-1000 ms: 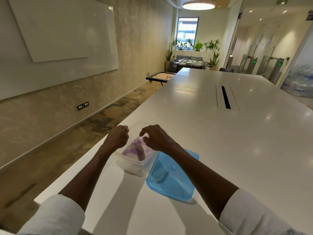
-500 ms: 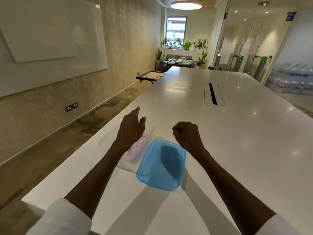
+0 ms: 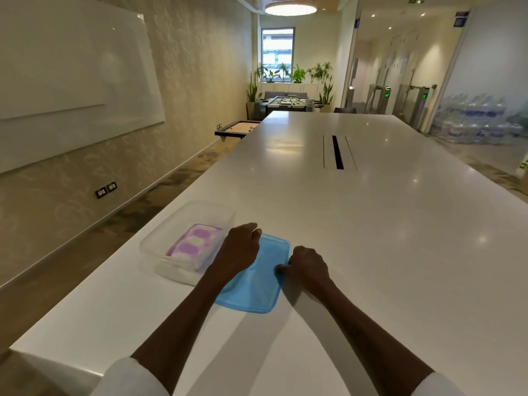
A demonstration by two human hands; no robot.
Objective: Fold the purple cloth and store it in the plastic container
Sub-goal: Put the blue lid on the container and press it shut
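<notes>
The purple-and-white cloth [image 3: 194, 245] lies folded inside the clear plastic container [image 3: 171, 227], which stands near the table's left edge. A blue lid [image 3: 257, 281] lies flat on the table just right of the container. My left hand [image 3: 241, 248] curls over the lid's far left edge, fingers closed on its rim. My right hand [image 3: 307, 265] grips the lid's right edge with bent fingers. Both forearms reach in from the bottom of the view.
The long white table [image 3: 371, 238] stretches ahead, with a cable slot [image 3: 338, 152] in its middle. Its left edge drops to the floor beside the container. A whiteboard [image 3: 71, 81] hangs on the left wall.
Both hands left the cloth and the container and came onto the blue lid, one on each side. The head view shifted left, so the container now shows fully.
</notes>
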